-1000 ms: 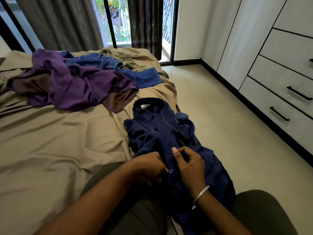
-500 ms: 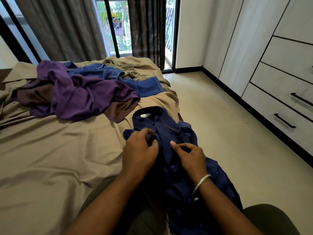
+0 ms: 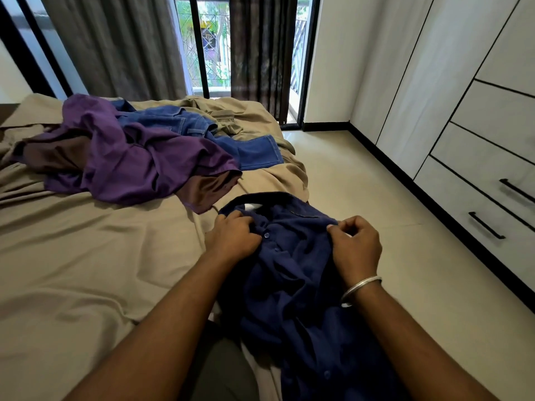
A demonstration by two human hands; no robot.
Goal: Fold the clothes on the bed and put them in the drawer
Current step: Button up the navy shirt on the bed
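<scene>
Centrally, navy button-front shirt (image 3: 292,273), soft matte weave, rumpled over bed edge (image 3: 86,270) and lap; three round buttons visible; white neck label unreadable. Left hand (image 3: 231,238) and right hand (image 3: 354,247) each clenched on shirt's upper corners. Beyond: purple garment (image 3: 130,160), satiny; blue denim jeans (image 3: 220,137). Rightward, pale drawer fronts (image 3: 474,195), two black bar handles.

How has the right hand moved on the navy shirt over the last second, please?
Yes: the right hand moved from the button placket out to the navy shirt's right shoulder, toward the drawers.
</scene>
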